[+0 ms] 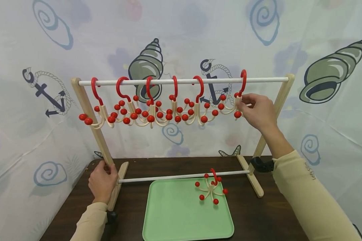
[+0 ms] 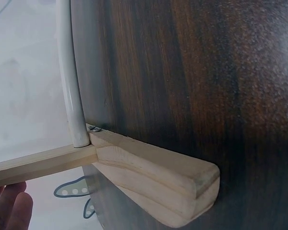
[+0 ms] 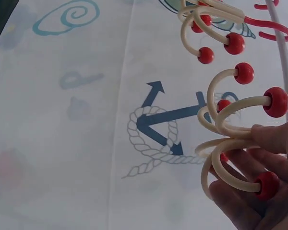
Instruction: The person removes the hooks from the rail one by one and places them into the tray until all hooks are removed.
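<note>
My right hand pinches the stem of a cream multi-arm hanger with red ball tips. The hanger's red hook is over the white top bar, near its right end. In the right wrist view, the thumb and fingers close around the stem, and the arms spread out beyond them. Low on the rack's left side, my left hand grips the wooden post. Its fingertips show at the post's edge in the left wrist view.
Several matching hangers hang along the bar to the left. On the dark table, a green tray holds another hanger. A lower white bar joins the rack's wooden feet. Behind is a patterned curtain.
</note>
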A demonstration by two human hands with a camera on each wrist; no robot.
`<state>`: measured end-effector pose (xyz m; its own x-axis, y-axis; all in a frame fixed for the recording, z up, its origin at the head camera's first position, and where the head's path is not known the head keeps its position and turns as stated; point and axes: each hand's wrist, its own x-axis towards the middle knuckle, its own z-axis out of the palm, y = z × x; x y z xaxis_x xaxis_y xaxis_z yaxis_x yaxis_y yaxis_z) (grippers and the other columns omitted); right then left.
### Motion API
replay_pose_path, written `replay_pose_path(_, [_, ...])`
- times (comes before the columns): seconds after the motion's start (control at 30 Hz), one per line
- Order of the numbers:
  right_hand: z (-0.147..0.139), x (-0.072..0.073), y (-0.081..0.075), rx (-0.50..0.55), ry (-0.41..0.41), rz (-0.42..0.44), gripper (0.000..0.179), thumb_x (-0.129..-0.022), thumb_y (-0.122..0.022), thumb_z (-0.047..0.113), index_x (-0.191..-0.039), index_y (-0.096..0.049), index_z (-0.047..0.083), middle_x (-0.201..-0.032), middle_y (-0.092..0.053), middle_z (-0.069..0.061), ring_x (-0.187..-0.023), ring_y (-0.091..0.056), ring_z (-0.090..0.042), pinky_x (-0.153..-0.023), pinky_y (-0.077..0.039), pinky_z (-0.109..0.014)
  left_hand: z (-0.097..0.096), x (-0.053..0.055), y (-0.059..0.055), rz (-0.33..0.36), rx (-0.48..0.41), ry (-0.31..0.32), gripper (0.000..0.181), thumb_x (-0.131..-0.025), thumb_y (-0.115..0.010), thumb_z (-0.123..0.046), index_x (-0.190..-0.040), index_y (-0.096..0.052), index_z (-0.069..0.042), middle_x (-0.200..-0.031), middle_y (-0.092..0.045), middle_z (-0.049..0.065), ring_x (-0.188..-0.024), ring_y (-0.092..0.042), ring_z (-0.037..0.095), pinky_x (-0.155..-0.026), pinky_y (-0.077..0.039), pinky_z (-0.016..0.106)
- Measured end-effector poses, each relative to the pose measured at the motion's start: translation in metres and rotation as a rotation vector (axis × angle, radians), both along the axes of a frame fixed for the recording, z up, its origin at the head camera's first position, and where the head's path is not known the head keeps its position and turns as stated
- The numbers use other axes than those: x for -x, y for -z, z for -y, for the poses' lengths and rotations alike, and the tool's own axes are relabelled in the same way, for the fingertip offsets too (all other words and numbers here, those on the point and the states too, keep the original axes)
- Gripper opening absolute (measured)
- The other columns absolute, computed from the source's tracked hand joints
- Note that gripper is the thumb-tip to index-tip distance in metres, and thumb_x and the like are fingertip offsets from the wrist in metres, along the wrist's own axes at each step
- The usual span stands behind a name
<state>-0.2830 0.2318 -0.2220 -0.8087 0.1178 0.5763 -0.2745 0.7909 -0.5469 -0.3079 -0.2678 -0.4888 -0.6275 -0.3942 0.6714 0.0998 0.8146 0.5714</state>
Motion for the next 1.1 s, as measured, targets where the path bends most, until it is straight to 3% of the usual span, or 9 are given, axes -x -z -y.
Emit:
replay_pose_path(0.23, [-0.013, -0.020, -0.003, 0.012, 0.055, -0.030, 0.041, -0.094, -0.062, 0.036, -0.120, -0.067, 0.004, -0.108, -0.069, -0.017, -0.094, -0.064, -0.034, -0.070, -0.047, -0.042, -0.001, -0.001, -0.001, -0.001, 0.001, 0.002, 0.017, -0.087, -0.067, -0.020, -0.089, -0.063, -0.003, -0.075, -0.067, 0.014, -0.063, -0.062, 0.039, -0.051, -0.040, 0.057])
replay_pose_path(0.47, [-0.022, -0.046, 0.014, 0.055, 0.062, -0.025, 0.041, -0.094, -0.063, 0.037, -0.116, -0.068, 0.003, -0.105, -0.071, -0.017, -0.093, -0.068, -0.034, -0.070, -0.047, -0.034, -0.002, 0.000, -0.004, -0.001, -0.005, 0.009, 0.017, -0.088, -0.067, -0.021, -0.090, -0.064, -0.004, -0.076, -0.067, 0.013, -0.063, -0.062, 0.039, -0.050, -0.040, 0.057])
replay_pose_path(0.7, [-0.028, -0.081, 0.064, 0.065, 0.052, 0.024, 0.038, -0.093, -0.067, 0.032, -0.113, -0.068, 0.000, -0.101, -0.072, -0.018, -0.088, -0.069, -0.035, -0.064, -0.045, -0.018, -0.003, 0.001, -0.004, -0.009, -0.004, 0.012, 0.018, -0.088, -0.066, -0.021, -0.089, -0.064, -0.003, -0.076, -0.067, 0.014, -0.064, -0.062, 0.038, -0.053, -0.041, 0.057])
replay_pose_path(0.93, [-0.021, -0.113, 0.123, 0.066, 0.065, 0.095, 0.027, -0.090, -0.072, 0.026, -0.106, -0.071, 0.005, -0.095, -0.074, -0.013, -0.082, -0.070, -0.029, -0.067, -0.049, -0.036, -0.001, 0.001, -0.002, 0.002, -0.015, 0.001, 0.018, -0.087, -0.066, -0.020, -0.090, -0.064, -0.003, -0.076, -0.068, 0.014, -0.065, -0.063, 0.038, -0.054, -0.041, 0.058])
replay_pose_path(1.1, [-0.010, -0.134, 0.165, 0.142, 0.042, 0.136, 0.022, -0.086, -0.076, 0.020, -0.105, -0.073, 0.008, -0.091, -0.074, -0.007, -0.078, -0.070, -0.016, -0.066, -0.050, -0.029, -0.001, -0.001, -0.001, 0.002, -0.022, 0.000, 0.018, -0.088, -0.066, -0.021, -0.090, -0.064, -0.003, -0.076, -0.068, 0.014, -0.065, -0.063, 0.038, -0.054, -0.041, 0.058])
